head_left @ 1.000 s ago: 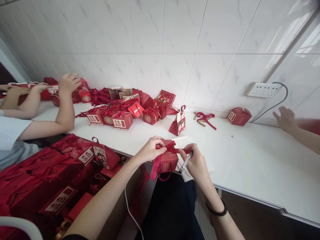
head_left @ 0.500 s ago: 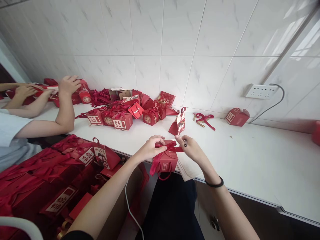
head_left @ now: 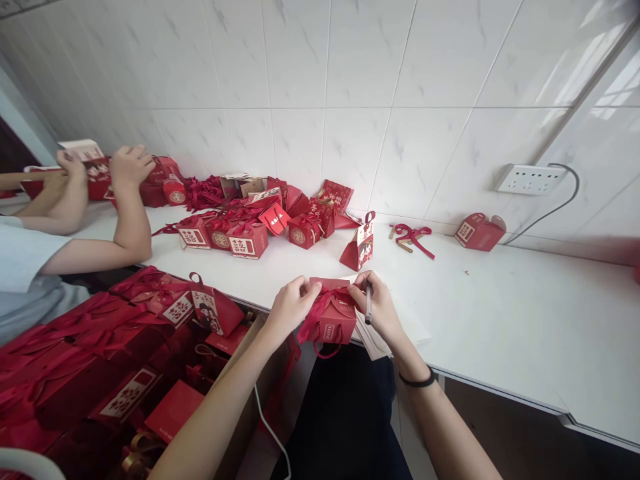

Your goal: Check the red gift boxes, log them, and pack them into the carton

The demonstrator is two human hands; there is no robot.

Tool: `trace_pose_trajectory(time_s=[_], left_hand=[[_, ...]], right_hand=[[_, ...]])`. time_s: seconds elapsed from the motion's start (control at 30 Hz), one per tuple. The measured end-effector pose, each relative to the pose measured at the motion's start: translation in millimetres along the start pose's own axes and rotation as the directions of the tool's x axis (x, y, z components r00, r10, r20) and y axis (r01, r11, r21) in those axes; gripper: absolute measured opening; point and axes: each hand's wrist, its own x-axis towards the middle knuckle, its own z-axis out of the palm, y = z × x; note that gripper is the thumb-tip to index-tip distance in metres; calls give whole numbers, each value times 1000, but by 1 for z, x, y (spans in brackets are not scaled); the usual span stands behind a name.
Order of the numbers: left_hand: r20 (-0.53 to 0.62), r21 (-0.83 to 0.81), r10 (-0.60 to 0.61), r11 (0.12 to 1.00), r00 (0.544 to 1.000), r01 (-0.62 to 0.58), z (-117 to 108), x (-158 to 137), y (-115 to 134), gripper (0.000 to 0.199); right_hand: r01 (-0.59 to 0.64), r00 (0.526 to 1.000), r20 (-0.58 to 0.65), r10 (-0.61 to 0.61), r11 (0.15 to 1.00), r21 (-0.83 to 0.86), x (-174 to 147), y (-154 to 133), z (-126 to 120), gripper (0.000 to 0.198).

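"Red box, where's it on your feed?"

"I see it between the fingers of the left hand and right hand, at the worktop edge. Left ones are pinching its ribbon."

"And the right?"

"Clamped round a pen, thumb at the ribbon's other side. Papers just below those fingers, peaked box beyond them."

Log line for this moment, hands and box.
left hand: pinching ribbon | right hand: at ribbon, holding pen | red box: between hands, at edge of table
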Motion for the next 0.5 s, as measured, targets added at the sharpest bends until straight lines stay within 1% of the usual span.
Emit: trace_pose_trajectory(time_s=[0.1,0.2,0.27,0.33,0.43,0.5], left_hand=[[16,-19,3,1000,1000,-3,1,3,3,32],[-1,1,-5,1000,1000,5,1,5,5,34],[-11,17,-1,1000,1000,1,2,5,4,31],[-21,-1,12,1000,1000,-12,4,5,2,26],[-80,-35,29,999,996,-32,8,4,-3,24],[-117,-49,35,998,993,-41,10,3,-4,23]], right_hand=[[33,999,-38,-32,999,24,-6,6,5,21],[46,998,-48,-42,995,86,-9,8,9,21],[51,997,-55,-45,991,126,-9,8,10,21],[40,998,-57,-31,985,168,-8,8,10,23],[3,998,-57,12,965,261,-8,12,10,27],[-26,995,-79,54,946,324,-10,15,10,30]])
